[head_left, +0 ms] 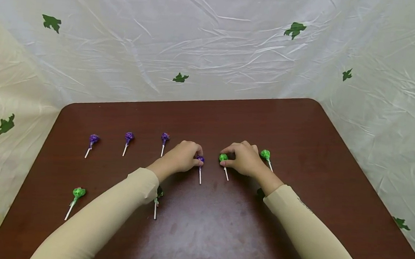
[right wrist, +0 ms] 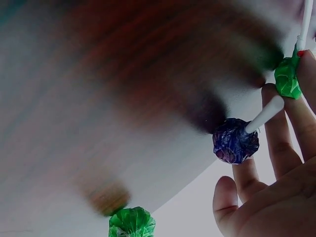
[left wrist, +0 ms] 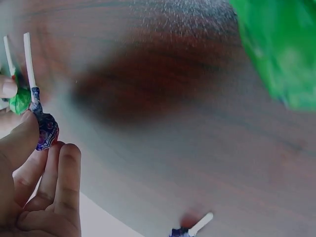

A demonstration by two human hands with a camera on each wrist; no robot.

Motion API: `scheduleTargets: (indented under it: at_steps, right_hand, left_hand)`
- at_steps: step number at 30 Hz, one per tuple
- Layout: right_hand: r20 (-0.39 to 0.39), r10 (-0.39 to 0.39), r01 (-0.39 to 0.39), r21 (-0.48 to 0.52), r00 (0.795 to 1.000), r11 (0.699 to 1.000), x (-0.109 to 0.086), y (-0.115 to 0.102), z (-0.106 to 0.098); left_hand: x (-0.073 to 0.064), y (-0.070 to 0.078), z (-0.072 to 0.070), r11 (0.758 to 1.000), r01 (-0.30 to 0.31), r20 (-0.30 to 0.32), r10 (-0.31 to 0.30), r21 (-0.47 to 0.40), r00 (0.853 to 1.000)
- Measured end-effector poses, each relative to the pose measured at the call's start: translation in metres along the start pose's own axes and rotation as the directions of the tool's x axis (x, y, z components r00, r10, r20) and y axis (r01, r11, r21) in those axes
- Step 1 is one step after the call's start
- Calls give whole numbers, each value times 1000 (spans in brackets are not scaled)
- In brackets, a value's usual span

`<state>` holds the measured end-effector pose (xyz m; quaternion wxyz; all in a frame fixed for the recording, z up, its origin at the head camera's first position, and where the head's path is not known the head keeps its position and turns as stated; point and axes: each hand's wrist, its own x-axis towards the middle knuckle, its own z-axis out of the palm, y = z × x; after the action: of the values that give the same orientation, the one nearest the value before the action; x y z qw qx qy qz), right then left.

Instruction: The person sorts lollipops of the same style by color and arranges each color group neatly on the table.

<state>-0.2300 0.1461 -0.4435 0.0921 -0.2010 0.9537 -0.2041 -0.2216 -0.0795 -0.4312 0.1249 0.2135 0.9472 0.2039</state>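
Note:
My left hand (head_left: 180, 156) pinches a purple-wrapped lollipop (left wrist: 48, 129) by its head between thumb and fingers, the white stick pointing toward me in the head view. Just to the right, my right hand (head_left: 244, 159) pinches a green-wrapped lollipop (head_left: 223, 157) at its head. The two heads sit a short gap apart. In the right wrist view another purple lollipop (right wrist: 235, 141) overlaps the fingers of the right hand; the head view does not show it. A further green lollipop (head_left: 265, 154) lies right beside the right wrist.
Purple lollipops (head_left: 129, 136) lie in a row at the back left of the brown table (head_left: 335, 176). One green lollipop (head_left: 79, 192) is at the front left; another (head_left: 155, 208) is partly covered by the left sleeve. White sheeting (head_left: 214, 36) with green patches surrounds the table.

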Motion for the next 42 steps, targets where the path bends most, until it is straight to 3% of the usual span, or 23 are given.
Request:
scheduleTargets:
  at_steps: [7,16,25,42]
  right_hand:
    - [-13,4,-4,-2,1000,1000,-1,-2,1]
    - [-29,-2,2,-4,1000,1000,-5,-8,3]
    - [-32,-5,5,2,999,1000,-10,-15,7]
    - [-19,8,-8,-1,1000,1000,-16,-22,5]
  left_hand:
    - [0,-2,-17,1000,19,-9,-19,-6,1000]
    - [18,-9,-39,999,45,-20,-45,-4,999]
    - [30,-22,-39,995,100,-34,-100,4,994]
    - [36,-19,-27,992,121,11,-122,40,992]
